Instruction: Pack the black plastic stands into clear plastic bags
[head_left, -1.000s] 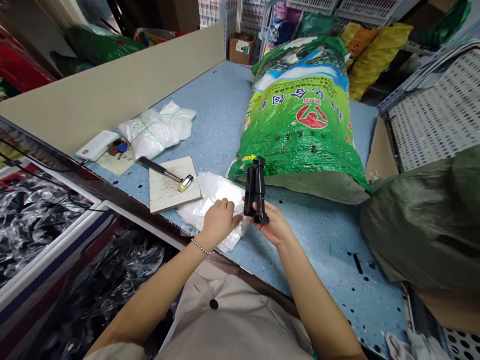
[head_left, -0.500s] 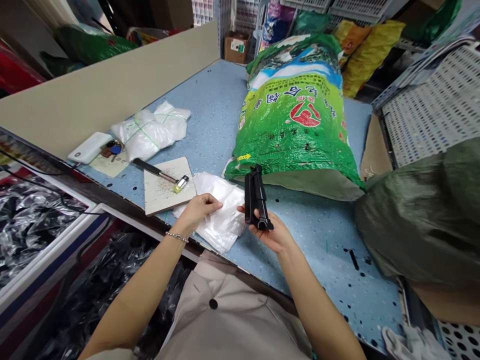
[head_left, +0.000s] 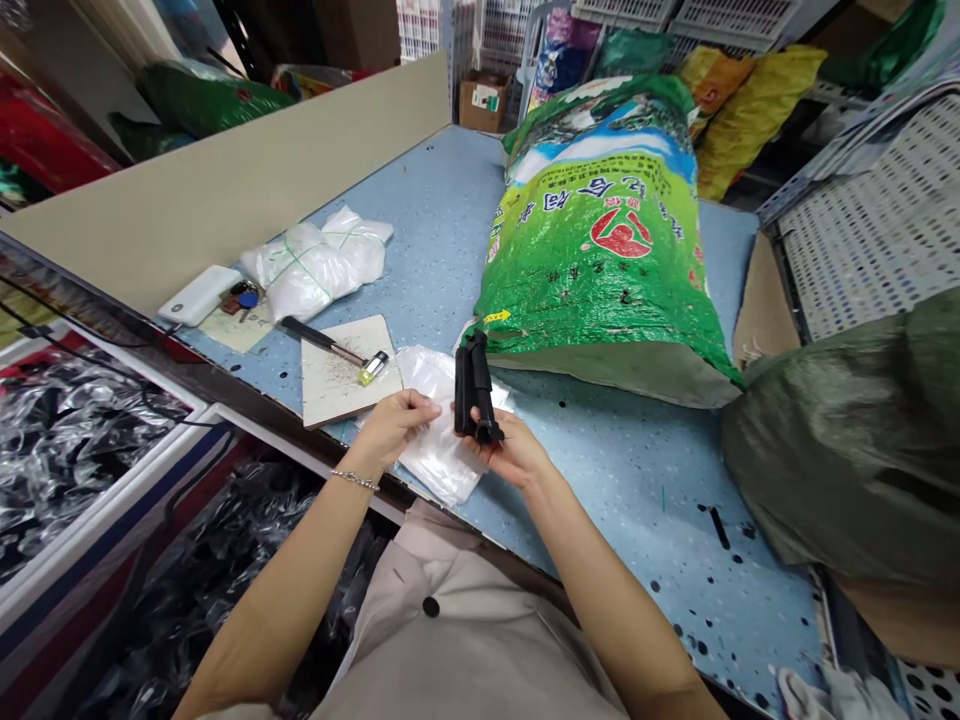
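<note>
My right hand (head_left: pixel 514 450) is closed around the lower end of a black folded tripod-like stand (head_left: pixel 474 385), held upright with two long parts side by side. Thumb and forefinger of my left hand (head_left: pixel 394 425) are pinched together at a clear plastic bag (head_left: pixel 442 465), just left of the stand. That bag lies on a small stack of thin, see-through bags near the table's front edge. Where exactly the left fingertips grip the film is hard to make out.
A small hammer (head_left: pixel 337 348) rests on a white board (head_left: pixel 319 395). Behind it lie a tied plastic bundle (head_left: pixel 307 265), keys (head_left: pixel 246 298) and a white power bank (head_left: pixel 199 295). A large green sack (head_left: pixel 600 270) stands on the blue table (head_left: pixel 622 480). Bins of wrapped black items (head_left: pixel 247 560) sit below.
My right hand has brought the black stand left, over the bags and close to my left hand. The left hand stays pinched in nearly the same place. The view has shifted slightly.
</note>
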